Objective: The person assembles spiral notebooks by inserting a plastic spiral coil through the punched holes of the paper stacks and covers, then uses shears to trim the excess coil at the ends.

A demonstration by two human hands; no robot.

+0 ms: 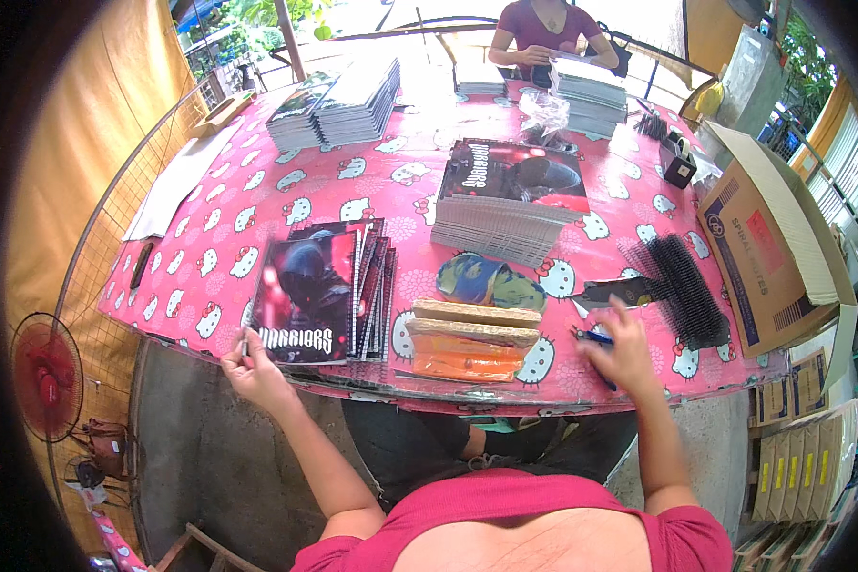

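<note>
My left hand [260, 375] is closed in a pinch at the lower left corner of the top spiral notebook [305, 296]. Its cover is dark red and black with a hooded figure; more spiral notebooks lie beneath it, their black coils showing on the right. My right hand [623, 351] hovers low over blue-handled pliers [596, 336] near the table's front edge. Its fingers are apart, and part of the pliers is hidden beneath it. Between my hands lie an orange-wrapped bundle [469, 357] with brown board on top and a camouflage-patterned cloth item [486, 280].
Beyond them stand a tall stack of notebooks [505, 205] and more stacks [357, 105] at the far left. Black spiral coils [686, 291] lie right, beside an open cardboard box [767, 257]. Another person [553, 38] sits across the pink table. A fan [48, 377] stands left.
</note>
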